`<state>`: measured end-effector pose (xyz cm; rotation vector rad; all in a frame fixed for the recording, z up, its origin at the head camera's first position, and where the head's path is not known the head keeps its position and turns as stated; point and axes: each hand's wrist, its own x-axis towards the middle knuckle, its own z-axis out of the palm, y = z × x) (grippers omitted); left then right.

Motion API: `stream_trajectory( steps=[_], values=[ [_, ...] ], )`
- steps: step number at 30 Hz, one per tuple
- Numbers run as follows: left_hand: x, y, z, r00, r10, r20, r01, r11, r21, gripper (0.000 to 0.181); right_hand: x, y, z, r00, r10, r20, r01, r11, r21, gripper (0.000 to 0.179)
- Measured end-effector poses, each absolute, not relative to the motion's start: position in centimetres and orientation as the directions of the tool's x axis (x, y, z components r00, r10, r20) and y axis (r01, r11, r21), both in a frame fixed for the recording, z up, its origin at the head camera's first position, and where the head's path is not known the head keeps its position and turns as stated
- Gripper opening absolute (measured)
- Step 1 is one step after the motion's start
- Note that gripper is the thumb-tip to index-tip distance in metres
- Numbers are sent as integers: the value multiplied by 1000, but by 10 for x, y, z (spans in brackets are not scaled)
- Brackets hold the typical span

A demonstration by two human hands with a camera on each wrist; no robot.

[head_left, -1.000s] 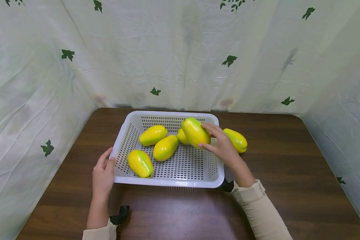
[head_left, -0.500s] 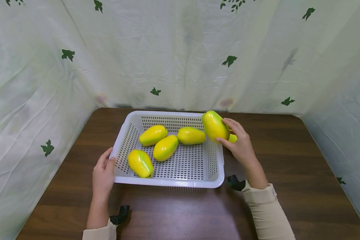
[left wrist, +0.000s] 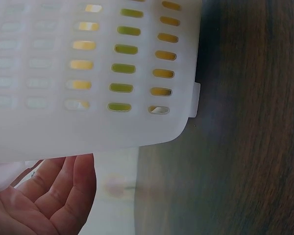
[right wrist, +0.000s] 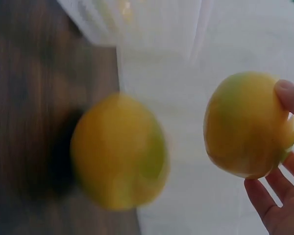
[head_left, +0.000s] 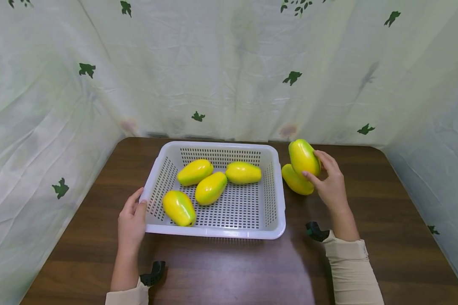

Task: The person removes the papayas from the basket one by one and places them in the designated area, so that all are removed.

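Observation:
In the head view my right hand (head_left: 330, 184) pinches a glossy yellow-green papaya (head_left: 303, 156) between thumb and fingers, to the right of the white basket (head_left: 221, 232). Behind and below it a second papaya (head_left: 295, 181) lies on the table, partly covered by the held one. The right wrist view shows the held papaya (right wrist: 245, 125) at the fingertips. My left hand (head_left: 131, 220) holds the basket's left side by the rim. Inside the basket lie several papayas (head_left: 210, 188), spread over its left and back parts, apart from its right front.
The basket has slotted walls and stands on a dark brown wooden table (head_left: 366, 203). A pale curtain (head_left: 229, 76) with green leaf prints hangs behind the table and on both sides. Black wrist mounts (head_left: 152, 274) jut from both sleeves.
My right hand has carried the papaya from above the basket rightward, past its rim and over the table. The left hand and basket have stayed put.

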<state>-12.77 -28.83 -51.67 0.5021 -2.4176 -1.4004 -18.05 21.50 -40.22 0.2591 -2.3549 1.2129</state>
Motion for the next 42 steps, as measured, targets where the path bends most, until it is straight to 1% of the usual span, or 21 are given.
stream_trajectory(
  steps=[6, 9, 11, 16, 18, 20, 26, 28, 32, 37, 39, 42],
  values=[
    [-128, -289, -520, -892, -445, 82, -150, 461, 875, 41, -184, 238, -416, -890, 123, 439, -284, 604, -745, 58],
    [-127, -288, -515, -894, -440, 84, -145, 463, 874, 42, -185, 246, -422, -904, 147, 401, -239, 603, -761, 57],
    [-123, -283, -503, -902, -425, 74, -144, 459, 877, 43, -185, 250, -426, -913, 160, 375, -210, 605, -768, 57],
    [-104, -255, -447, -918, -398, 9, -164, 397, 903, 45, -185, 257, -433, -931, 172, 321, -157, 606, -780, 57],
    [-100, -249, -437, -915, -402, 1, -169, 386, 907, 46, -185, 258, -435, -940, 166, 299, -141, 606, -782, 58],
    [-103, -253, -444, -913, -408, 9, -166, 391, 905, 46, -185, 258, -438, -947, 158, 280, -130, 608, -783, 58],
    [-124, -283, -504, -898, -434, 66, -152, 449, 880, 43, -184, 258, -447, -964, 143, 225, -95, 604, -791, 59],
    [-126, -287, -513, -898, -435, 72, -149, 455, 878, 43, -183, 258, -450, -968, 143, 205, -78, 607, -791, 59],
    [-126, -286, -511, -902, -425, 79, -136, 453, 881, 43, -183, 258, -456, -974, 145, 172, -45, 624, -780, 59],
    [-119, -278, -488, -922, -383, 50, -114, 395, 912, 45, -182, 257, -460, -975, 151, 160, -31, 625, -780, 59],
    [-119, -279, -488, -923, -381, 51, -114, 399, 910, 45, -182, 256, -460, -973, 154, 170, -40, 617, -786, 58],
    [-123, -284, -502, -910, -407, 77, -119, 436, 892, 43, -181, 255, -460, -970, 158, 186, -54, 605, -795, 57]
  ],
)
